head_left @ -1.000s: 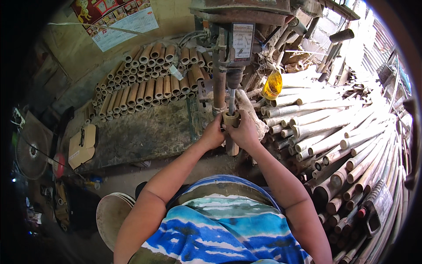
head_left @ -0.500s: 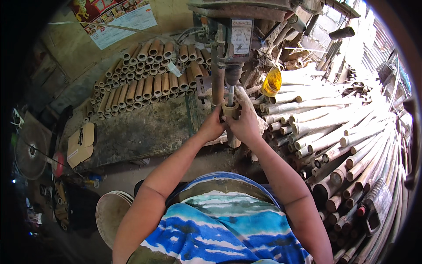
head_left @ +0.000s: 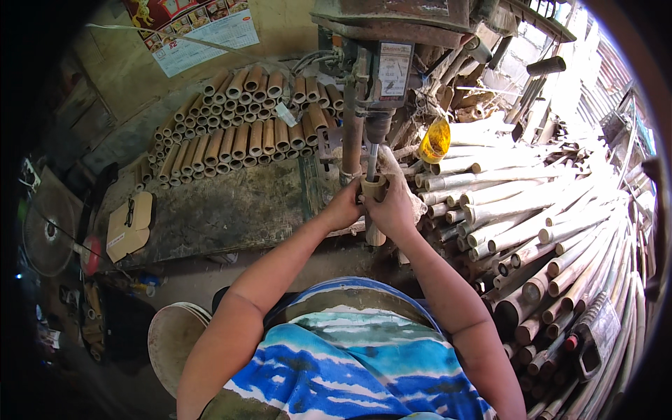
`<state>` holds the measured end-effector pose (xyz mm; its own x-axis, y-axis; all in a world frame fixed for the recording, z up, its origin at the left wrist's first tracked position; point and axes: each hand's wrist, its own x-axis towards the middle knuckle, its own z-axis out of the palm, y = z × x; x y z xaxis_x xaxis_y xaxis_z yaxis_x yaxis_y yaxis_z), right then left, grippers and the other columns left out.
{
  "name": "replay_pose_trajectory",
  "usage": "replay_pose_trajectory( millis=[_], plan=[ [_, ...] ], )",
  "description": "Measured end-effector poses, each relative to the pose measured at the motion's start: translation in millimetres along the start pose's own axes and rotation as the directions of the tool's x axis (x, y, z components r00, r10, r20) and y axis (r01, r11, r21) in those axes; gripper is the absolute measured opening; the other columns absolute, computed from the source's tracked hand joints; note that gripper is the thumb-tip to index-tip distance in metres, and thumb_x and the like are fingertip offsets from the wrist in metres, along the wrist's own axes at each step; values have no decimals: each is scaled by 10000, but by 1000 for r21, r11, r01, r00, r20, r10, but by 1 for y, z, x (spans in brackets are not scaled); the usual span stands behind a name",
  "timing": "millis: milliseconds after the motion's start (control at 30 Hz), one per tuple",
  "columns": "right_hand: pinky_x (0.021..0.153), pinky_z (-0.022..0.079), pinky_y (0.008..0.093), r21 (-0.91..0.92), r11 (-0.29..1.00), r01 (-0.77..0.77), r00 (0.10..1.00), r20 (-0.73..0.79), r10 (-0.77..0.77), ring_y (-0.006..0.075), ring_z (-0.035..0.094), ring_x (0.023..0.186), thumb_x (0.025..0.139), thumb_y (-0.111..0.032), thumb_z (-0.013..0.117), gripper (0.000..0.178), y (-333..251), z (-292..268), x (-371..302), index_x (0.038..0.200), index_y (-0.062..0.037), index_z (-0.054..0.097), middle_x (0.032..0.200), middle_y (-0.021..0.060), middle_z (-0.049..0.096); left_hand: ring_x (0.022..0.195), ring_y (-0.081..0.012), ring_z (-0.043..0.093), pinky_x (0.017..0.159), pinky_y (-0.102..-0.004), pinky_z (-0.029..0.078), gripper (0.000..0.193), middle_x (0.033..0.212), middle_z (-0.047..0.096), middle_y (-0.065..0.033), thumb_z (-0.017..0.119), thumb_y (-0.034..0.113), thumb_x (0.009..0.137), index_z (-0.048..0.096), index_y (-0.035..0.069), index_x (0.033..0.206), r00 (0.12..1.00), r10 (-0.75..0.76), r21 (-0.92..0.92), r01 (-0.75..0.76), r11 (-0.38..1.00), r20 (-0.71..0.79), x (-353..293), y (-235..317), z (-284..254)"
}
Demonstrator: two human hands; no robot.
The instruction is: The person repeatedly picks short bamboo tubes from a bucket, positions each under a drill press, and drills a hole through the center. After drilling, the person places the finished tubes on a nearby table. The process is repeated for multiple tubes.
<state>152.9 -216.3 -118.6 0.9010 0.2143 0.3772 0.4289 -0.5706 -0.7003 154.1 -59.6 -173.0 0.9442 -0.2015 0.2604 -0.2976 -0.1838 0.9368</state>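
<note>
A short bamboo tube (head_left: 375,234) stands nearly upright beneath the drill press (head_left: 392,70). Both my hands clasp its upper part from opposite sides. My left hand (head_left: 344,208) wraps the left side, closed on it, next to the press column (head_left: 352,140). On the right side my right hand (head_left: 393,211) is closed too, its thumb toward me. The metal drill bit (head_left: 373,159) comes down from the chuck (head_left: 379,126) to the tube's open top; how deep it reaches inside is hidden.
Cut bamboo tubes (head_left: 238,140) are stacked at the back of the worktable (head_left: 210,217). Long bamboo poles (head_left: 532,210) fill the right side. A yellow container (head_left: 435,140) hangs beside the press. Cardboard (head_left: 130,227) lies at the table's left; a fan (head_left: 50,227) and round tub (head_left: 175,343) stand nearby.
The view has shifted slightly, so the press, table and stacks sit a little lower in the picture. Both hands keep their hold on the bamboo tube under the bit.
</note>
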Motion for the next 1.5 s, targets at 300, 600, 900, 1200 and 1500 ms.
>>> replay_pose_trajectory(
  millis=[300,600,900,1200,1500],
  plan=[
    [935,495,509,-25,996,82,996,-40,-83,460,589,1102,799,-209,784,588,-1,3,1,1250,10,476,1194,274,576,1279,-205,547,1077,-358,439,658,1387,577,-116,690,-1,896,398,65,1481,990,-110,210,126,969,-85,-1,9,-7],
    [941,486,507,61,995,85,992,-97,-79,452,580,1117,811,-177,770,575,-18,-5,13,1270,6,476,1182,261,589,1293,-213,537,1094,-353,423,682,1393,571,-131,680,-27,895,377,61,1500,997,39,44,-36,998,-63,19,13,-20],
    [939,487,494,65,993,101,984,-152,-90,435,592,1107,787,-215,800,640,-28,-8,21,1279,32,473,1163,259,596,1252,-185,556,1074,-339,442,648,1401,563,-101,676,-9,913,396,48,1494,989,129,92,-121,988,-78,26,36,-25],
    [925,498,456,75,997,-14,993,-117,23,386,622,1056,762,-210,818,651,-23,-6,13,1268,44,497,1117,235,621,1267,-193,540,1082,-345,433,610,1391,567,-113,647,-27,923,408,42,1480,993,69,57,-64,996,-92,12,38,-15],
    [946,493,510,62,998,-26,995,-91,32,450,591,1120,788,-199,764,601,-18,-2,7,1269,14,473,1201,270,577,1269,-186,543,1089,-344,430,607,1390,571,-118,650,-33,912,417,32,1469,994,92,52,-89,995,-66,12,30,-14]
  ],
)
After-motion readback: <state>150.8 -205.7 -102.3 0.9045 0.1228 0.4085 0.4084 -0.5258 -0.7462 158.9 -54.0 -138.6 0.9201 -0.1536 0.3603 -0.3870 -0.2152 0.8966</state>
